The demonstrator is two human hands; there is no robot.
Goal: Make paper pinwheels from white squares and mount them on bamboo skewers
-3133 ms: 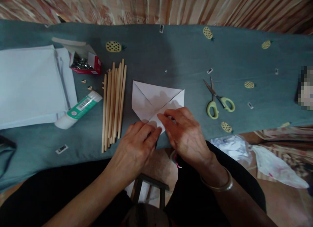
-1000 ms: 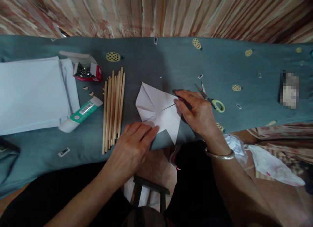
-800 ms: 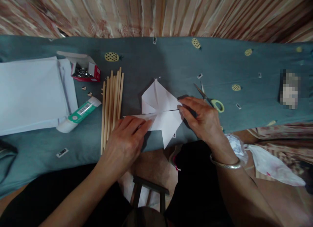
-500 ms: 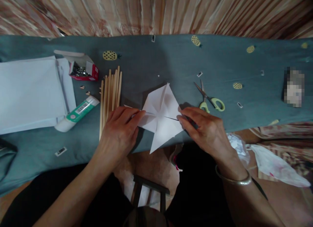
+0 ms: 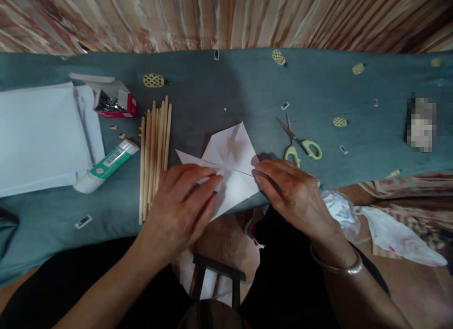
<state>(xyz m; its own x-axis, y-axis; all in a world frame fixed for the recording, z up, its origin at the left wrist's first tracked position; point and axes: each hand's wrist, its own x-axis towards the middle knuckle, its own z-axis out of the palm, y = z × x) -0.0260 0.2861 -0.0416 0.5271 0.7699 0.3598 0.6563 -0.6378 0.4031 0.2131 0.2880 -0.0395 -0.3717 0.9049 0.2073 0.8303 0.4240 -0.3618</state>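
Observation:
Between my hands is a white paper pinwheel, with cut, pointed flaps and a dark slit running across its middle. My left hand pinches a paper flap at the near left side, bending it in toward the centre. One pointed corner sticks out to the left above that hand. My right hand has the right edge of the paper between thumb and fingers. Part of the near side is covered by my left hand. Scissors with light green handles lie spread apart just beyond my right hand.
Left of my hands lie several wooden sticks, a green and white glue stick, an opened red box of small metal pieces, and a stack of white paper. The green tablecloth's near edge runs below the paper.
My left hand has moved right and nearer the paper's centre, carrying a flap inward. My right hand keeps its hold on the right edge. The whole view has shifted slightly.

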